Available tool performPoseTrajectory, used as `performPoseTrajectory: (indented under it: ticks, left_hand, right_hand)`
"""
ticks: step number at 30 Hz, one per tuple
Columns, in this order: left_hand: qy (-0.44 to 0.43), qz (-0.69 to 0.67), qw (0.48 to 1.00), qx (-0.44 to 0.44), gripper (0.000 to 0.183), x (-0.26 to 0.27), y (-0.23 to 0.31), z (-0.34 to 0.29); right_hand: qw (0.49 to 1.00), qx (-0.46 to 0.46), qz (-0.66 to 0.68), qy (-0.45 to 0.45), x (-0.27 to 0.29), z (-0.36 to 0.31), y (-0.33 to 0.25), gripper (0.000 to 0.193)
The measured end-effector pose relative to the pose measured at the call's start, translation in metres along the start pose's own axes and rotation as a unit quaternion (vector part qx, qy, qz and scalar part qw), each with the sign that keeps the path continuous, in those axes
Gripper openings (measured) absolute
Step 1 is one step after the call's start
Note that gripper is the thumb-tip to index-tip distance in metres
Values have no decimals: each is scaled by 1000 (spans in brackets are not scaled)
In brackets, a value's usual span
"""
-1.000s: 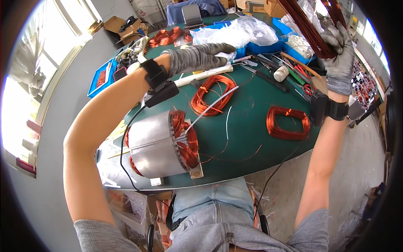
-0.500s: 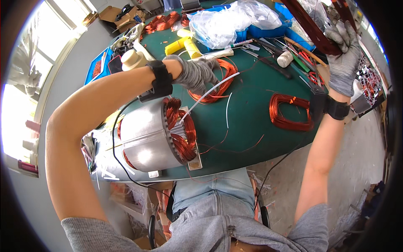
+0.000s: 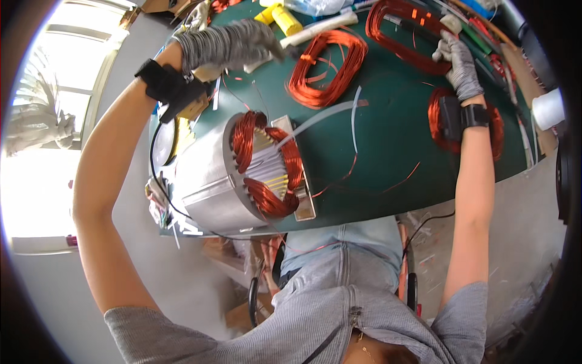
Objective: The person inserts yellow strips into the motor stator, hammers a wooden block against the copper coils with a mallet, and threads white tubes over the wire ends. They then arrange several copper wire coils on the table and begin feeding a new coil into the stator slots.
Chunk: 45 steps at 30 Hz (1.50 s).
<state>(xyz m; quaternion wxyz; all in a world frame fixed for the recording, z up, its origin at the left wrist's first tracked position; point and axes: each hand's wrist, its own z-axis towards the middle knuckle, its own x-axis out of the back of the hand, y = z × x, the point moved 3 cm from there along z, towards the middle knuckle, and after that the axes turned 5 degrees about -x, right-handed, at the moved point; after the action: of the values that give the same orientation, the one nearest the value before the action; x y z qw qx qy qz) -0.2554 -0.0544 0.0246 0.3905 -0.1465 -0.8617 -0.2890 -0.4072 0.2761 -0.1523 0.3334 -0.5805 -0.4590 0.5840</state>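
Note:
In a grey glove, my right hand grips the right end of a long copper wire coil tied with orange bands, low over the far right of the table. My left hand, gloved too, is lifted above the far left of the table, its fingertips blurred. Right of it lies another copper coil, an oval loop. Nearer me stands a silver motor stator on its side, with copper windings bulging from its open end. A white sleeve sticks out from the windings. My right wrist partly covers a third coil.
The green table top carries loose wire ends and a thin white sleeve. At the back are yellow rolls, a white rod and several hand tools. A white cylinder is at the right edge.
My left hand has left the middle coil and moved left. My right hand has brought its raised coil down and leftward toward the table. The view has shifted.

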Motion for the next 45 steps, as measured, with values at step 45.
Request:
performPoseTrajectory:
  ticks: [45]
  left_hand:
    - [219,-266,919,190,50,-26,-74,-116]
  right_hand:
    - [951,-78,70,-292,-73,-51,-12,23]
